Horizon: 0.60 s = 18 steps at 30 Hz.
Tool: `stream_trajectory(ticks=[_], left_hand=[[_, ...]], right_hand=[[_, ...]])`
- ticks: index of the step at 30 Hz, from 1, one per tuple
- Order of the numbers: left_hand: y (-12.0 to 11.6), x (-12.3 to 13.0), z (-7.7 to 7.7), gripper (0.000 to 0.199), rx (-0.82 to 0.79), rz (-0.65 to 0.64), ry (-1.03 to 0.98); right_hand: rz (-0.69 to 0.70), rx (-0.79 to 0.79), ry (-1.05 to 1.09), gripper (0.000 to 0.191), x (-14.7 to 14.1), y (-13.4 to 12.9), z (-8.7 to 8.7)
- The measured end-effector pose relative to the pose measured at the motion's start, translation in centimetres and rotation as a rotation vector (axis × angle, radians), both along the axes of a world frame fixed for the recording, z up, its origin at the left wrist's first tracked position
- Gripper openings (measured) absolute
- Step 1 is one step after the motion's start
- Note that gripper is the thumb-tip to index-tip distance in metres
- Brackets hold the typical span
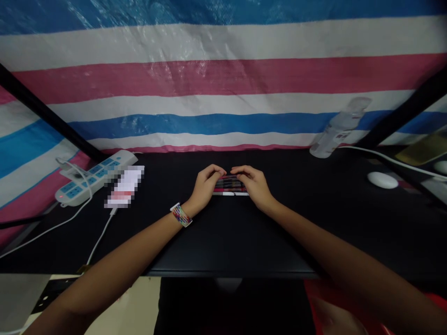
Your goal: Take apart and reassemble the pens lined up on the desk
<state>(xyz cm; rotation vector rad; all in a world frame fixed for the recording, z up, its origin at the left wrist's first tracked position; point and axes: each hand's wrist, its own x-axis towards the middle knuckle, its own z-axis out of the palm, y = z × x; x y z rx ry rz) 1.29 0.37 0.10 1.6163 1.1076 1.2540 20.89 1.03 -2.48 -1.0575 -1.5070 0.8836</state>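
Several pens (231, 183) lie side by side in a flat row on the black desk, their lengths running left to right. Nearest to me in the row is a white one; the others are dark and red. My left hand (208, 182), with a colourful woven band (181, 215) on its wrist, curls round the row's left end. Round the right end curls my right hand (254, 185). Thumbs and fingers press in from both sides and hide the pens' tips.
On the left a white power strip (75, 191) stands near a blurred-out phone (125, 187) on a charging cable. A clear bottle (337, 132), a white computer mouse (382, 180) and a white cable (391, 156) are at the right. Behind the desk (230, 237) hangs a striped sheet (209, 79).
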Motion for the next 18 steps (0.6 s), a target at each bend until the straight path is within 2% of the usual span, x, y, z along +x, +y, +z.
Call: stream_trajectory(ticks=[9,13,18], left_hand=[[0.0,0.1,-0.1,0.016,0.022,0.024,0.041],[-0.1,0.2,-0.2,0.015,0.041,0.018,0.052],[-0.1,0.1,-0.2,0.014,0.075,0.032,0.075]], right_hand=[[-0.017,0.031,-0.074,0.022,0.3,-0.2,0.3],[0.000,0.176,-0.266,0.021,0.4,-0.9,0.9],[0.133,0.383,-0.472,0.018,0.0,-2.5,1.7]])
